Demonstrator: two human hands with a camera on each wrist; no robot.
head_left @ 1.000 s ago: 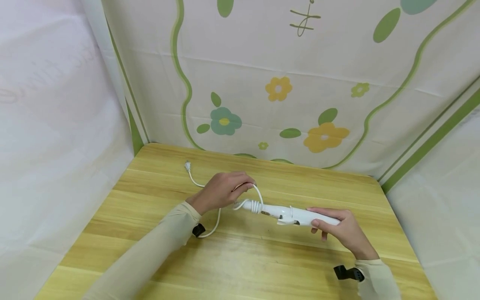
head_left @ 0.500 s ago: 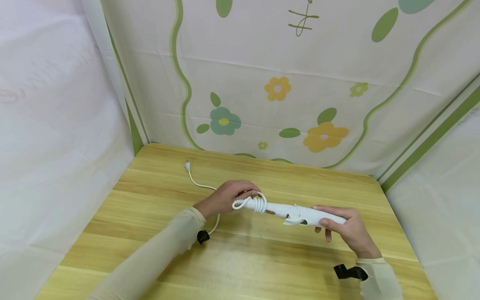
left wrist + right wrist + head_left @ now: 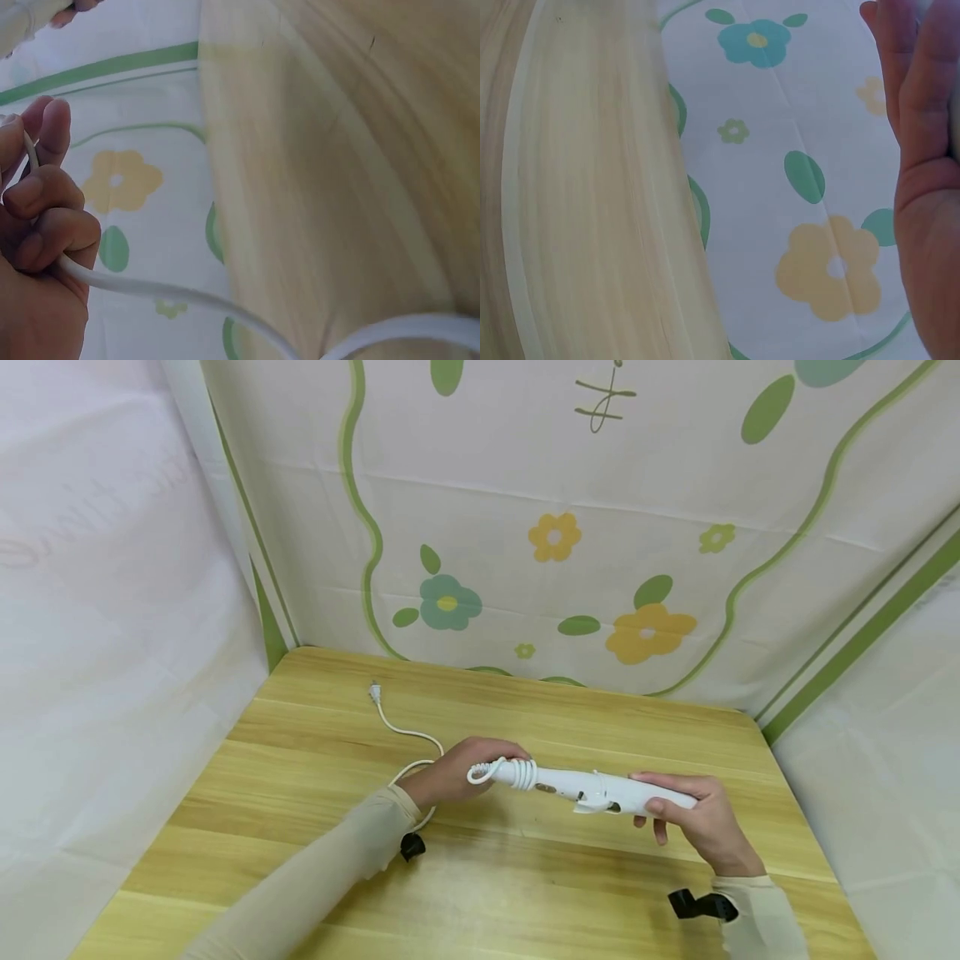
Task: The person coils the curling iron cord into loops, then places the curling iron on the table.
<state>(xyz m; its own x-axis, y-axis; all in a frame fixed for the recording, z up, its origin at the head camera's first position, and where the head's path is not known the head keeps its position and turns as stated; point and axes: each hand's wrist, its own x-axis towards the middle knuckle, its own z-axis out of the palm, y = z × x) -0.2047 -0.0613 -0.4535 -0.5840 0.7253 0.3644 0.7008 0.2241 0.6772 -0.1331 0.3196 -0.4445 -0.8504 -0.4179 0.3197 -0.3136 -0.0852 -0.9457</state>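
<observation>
A white curling iron (image 3: 566,782) is held level above the table, its small clamp lever (image 3: 592,803) facing me. My right hand (image 3: 701,818) grips its thick right end, thumb in front and fingers behind. White cord (image 3: 522,774) is wound in several turns round the narrow left end, where a loop bends back. My left hand (image 3: 461,770) is behind that end, partly hidden by it. In the left wrist view the curled fingers (image 3: 64,225) hold the cord (image 3: 150,286). The right wrist view shows only the side of the right hand (image 3: 930,165).
The cord's loose part trails across the wooden table (image 3: 300,760) to a two-pin plug (image 3: 376,692) at the back left. White cloth (image 3: 480,468) printed with flowers rises behind, with cloth walls at both sides. Black straps (image 3: 701,906) hang at the wrists.
The left hand has brought the cord over and behind the iron's left end, moving right and down, so the lifted loop is now wound on. The iron has shifted slightly right.
</observation>
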